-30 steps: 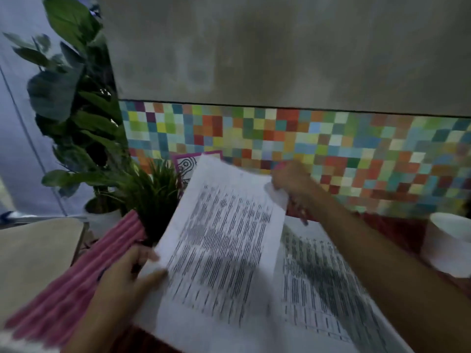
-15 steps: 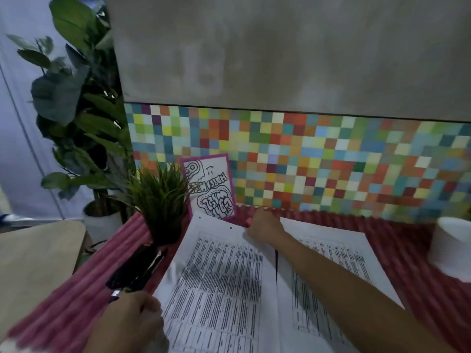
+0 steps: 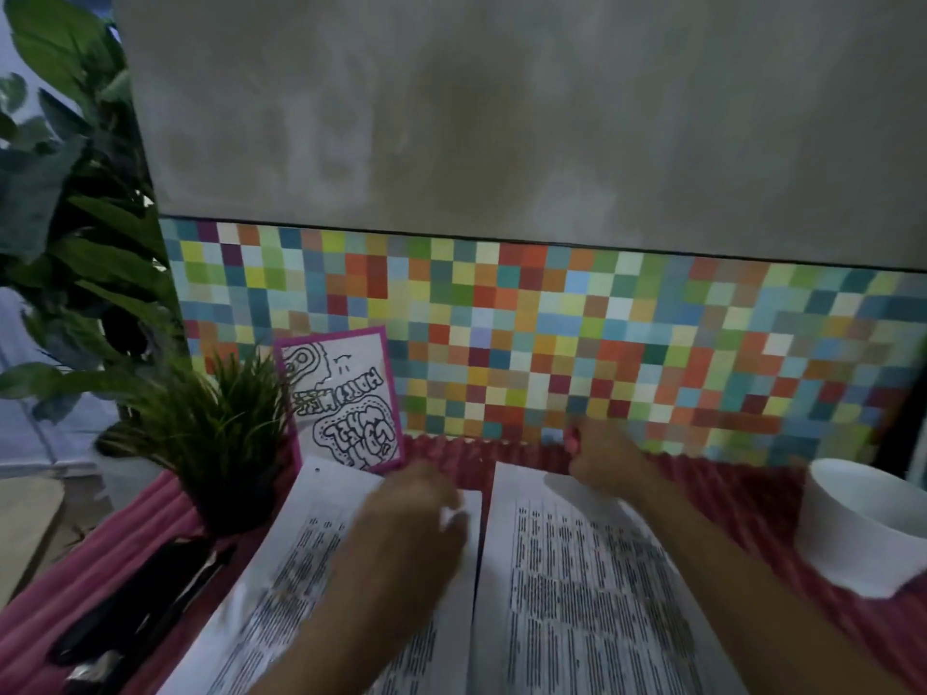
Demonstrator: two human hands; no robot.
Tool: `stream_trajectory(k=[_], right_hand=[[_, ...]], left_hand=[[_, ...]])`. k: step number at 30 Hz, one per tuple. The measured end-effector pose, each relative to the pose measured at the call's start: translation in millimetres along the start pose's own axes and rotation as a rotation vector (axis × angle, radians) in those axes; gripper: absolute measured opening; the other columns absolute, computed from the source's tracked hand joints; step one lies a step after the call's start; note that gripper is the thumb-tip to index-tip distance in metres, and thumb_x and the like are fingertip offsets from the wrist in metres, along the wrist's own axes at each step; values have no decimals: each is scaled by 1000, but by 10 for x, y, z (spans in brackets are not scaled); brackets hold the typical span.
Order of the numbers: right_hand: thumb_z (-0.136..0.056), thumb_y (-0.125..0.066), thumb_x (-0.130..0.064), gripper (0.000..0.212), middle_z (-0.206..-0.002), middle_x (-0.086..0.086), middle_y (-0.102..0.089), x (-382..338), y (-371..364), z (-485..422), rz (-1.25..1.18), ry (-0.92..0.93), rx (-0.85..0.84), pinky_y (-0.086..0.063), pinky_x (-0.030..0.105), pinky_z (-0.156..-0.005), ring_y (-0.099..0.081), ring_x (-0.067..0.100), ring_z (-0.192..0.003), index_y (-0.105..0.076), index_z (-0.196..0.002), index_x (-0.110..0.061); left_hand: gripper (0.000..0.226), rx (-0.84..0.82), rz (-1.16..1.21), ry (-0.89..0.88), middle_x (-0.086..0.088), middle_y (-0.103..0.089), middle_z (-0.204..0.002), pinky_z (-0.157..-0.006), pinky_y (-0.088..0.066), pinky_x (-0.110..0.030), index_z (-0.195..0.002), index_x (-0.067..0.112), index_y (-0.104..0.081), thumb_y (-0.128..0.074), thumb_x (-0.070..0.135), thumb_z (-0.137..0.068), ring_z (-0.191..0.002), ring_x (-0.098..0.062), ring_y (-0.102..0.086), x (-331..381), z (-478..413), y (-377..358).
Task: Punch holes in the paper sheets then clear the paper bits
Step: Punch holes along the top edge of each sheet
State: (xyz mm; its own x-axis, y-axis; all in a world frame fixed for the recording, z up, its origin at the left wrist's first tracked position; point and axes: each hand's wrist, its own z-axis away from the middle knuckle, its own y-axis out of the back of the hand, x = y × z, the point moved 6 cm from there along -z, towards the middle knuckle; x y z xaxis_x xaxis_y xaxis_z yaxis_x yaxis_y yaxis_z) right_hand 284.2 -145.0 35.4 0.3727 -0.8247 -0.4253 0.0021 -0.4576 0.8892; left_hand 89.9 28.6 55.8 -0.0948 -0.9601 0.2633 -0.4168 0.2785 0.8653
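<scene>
Two printed paper sheets lie side by side on a pink ribbed mat (image 3: 742, 504). My left hand (image 3: 416, 519) is over the upper right part of the left sheet (image 3: 301, 559), blurred by motion, so its grip is unclear. My right hand (image 3: 602, 456) sits with curled fingers at the top edge of the right sheet (image 3: 577, 594), close to the mat's back edge. A small hole shows near the left sheet's top left corner. A black hole punch (image 3: 135, 609) lies on the mat at the lower left, away from both hands.
A white bowl (image 3: 863, 529) stands on the mat at the right. A small potted grass plant (image 3: 220, 438) and a pink-framed doodle card (image 3: 346, 403) stand behind the left sheet. A colourful checkered panel (image 3: 552, 343) backs the mat. Large leafy plants (image 3: 75, 243) fill the left.
My left hand has moved from the lower left up onto the left sheet. My right hand has shifted right, from the left sheet's top to the right sheet's top edge.
</scene>
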Motion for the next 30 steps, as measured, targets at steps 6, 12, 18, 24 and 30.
stream_trajectory(k=[6, 12, 18, 24, 30], right_hand=[[-82, -55, -20, 26, -104, 5, -63, 174, -346, 150, 195, 152, 84, -41, 31, -71, -58, 25, -93, -55, -108, -16], [-79, -56, -22, 43, -112, 4, -60, 243, -426, 105, 222, 161, 135, -45, 36, -88, -54, 25, -103, -52, -122, -16], [-74, -61, -17, 28, -96, 2, -59, 259, -385, 158, 150, 197, 243, -37, 34, -73, -55, 27, -87, -52, -101, -17], [-66, -62, -12, 32, -93, -1, -60, 275, -364, 152, 144, 186, 295, -37, 37, -79, -53, 26, -88, -55, -97, -18], [-66, -51, -14, 29, -85, -1, -56, 265, -243, 196, -19, 184, 359, -47, 39, -79, -53, 22, -82, -55, -94, -18]], left_hand=[[42, -179, -156, 314, -10, -38, -147, -106, -31, -42, -132, 14, -51, -45, 40, -99, -134, -29, -35, 132, -845, -1147], [38, 116, -156, 275, -15, -70, -77, -66, -52, -46, -71, 7, -70, -92, 35, -57, -68, -32, -66, -21, -838, -1446], [30, 256, 28, 297, -11, -71, -99, -82, -40, -44, -95, 9, -75, -85, 19, -68, -90, -31, -64, 4, -822, -1413], [4, 272, 303, 368, 4, -65, -89, -86, -23, -33, -93, 22, -64, -61, 20, -90, -86, -19, -56, -43, -787, -1338], [7, 357, 514, 299, 3, -65, -72, -85, -36, -36, -84, 19, -62, -65, 18, -90, -70, -19, -58, -26, -783, -1255]])
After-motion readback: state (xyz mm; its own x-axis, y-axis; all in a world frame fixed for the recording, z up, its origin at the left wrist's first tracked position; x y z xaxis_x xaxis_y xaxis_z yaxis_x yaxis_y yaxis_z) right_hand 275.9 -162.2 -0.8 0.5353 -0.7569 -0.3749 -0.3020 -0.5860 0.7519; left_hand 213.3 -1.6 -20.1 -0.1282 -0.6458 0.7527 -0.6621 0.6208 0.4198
